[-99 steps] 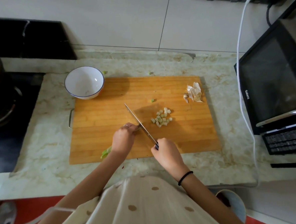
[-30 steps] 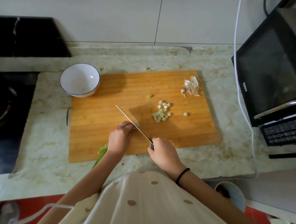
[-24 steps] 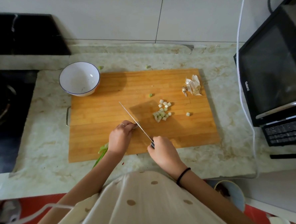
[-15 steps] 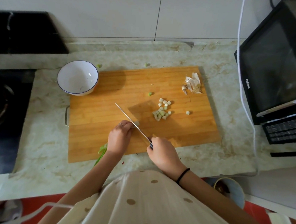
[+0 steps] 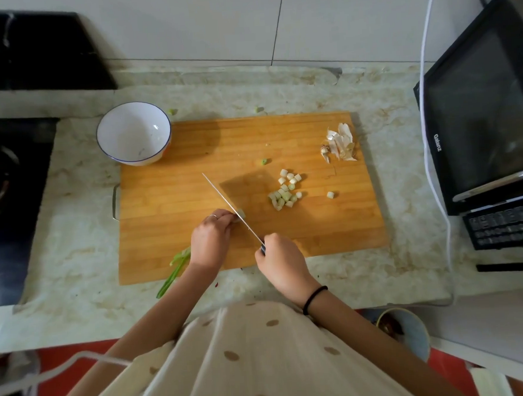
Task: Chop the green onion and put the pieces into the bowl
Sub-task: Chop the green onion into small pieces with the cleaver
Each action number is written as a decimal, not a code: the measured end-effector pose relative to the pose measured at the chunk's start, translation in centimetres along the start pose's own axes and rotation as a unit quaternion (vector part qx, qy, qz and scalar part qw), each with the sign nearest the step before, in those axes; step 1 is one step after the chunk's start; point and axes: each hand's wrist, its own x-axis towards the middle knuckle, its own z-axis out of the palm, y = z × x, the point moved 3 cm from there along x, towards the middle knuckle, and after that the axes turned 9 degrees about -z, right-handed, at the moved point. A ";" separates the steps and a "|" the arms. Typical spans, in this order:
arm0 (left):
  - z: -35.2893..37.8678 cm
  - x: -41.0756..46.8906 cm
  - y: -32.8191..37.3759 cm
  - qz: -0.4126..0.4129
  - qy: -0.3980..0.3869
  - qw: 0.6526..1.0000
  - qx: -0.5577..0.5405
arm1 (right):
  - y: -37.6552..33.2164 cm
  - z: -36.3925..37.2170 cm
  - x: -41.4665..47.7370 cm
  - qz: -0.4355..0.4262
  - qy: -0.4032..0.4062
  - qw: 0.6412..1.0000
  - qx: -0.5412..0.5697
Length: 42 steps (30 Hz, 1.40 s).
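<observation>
This is a home kitchen. A pale, stone-patterned counter (image 5: 81, 227) runs along a white tiled wall (image 5: 213, 23). A black cooktop (image 5: 7, 213) sits at its left end and a black Galanz microwave oven (image 5: 479, 117) at its right. A wooden cutting board (image 5: 175, 209) lies on it, carrying garlic skins (image 5: 341, 144), with a white bowl (image 5: 128, 135) at its far left corner.

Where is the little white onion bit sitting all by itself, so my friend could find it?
Start at the wooden cutting board, then find the pile of chopped pieces near its middle. Right of that pile, toward the black microwave, one pale piece lies alone, touching nothing. The other stray piece, farther back, is bright green instead.
</observation>
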 end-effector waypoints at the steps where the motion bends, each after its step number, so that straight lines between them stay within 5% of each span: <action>1: 0.0 0.0 0.0 -0.003 0.002 1.000 0.001 | 0.0 0.0 0.2 0.000 -0.001 1.000 -0.001; 14: 0.2 -0.1 -0.2 -0.011 0.016 1.000 0.002 | -0.8 0.3 2.2 0.005 0.022 1.000 0.020; 19: 0.1 -0.1 -0.3 -0.007 0.012 1.000 0.009 | 0.5 -0.5 2.4 0.045 0.026 0.992 0.116; 25: -0.3 -0.4 -0.4 0.014 0.008 1.000 0.024 | 4.0 -1.8 0.0 0.082 0.102 0.990 0.044; 33: -0.3 -1.4 -0.7 0.043 0.000 0.997 0.058 | 3.6 -2.4 -1.7 -0.025 0.137 0.990 0.017; 42: 0.3 0.2 1.3 0.116 -0.041 0.991 0.055 | 3.3 -1.9 -2.1 -0.019 0.121 0.991 0.057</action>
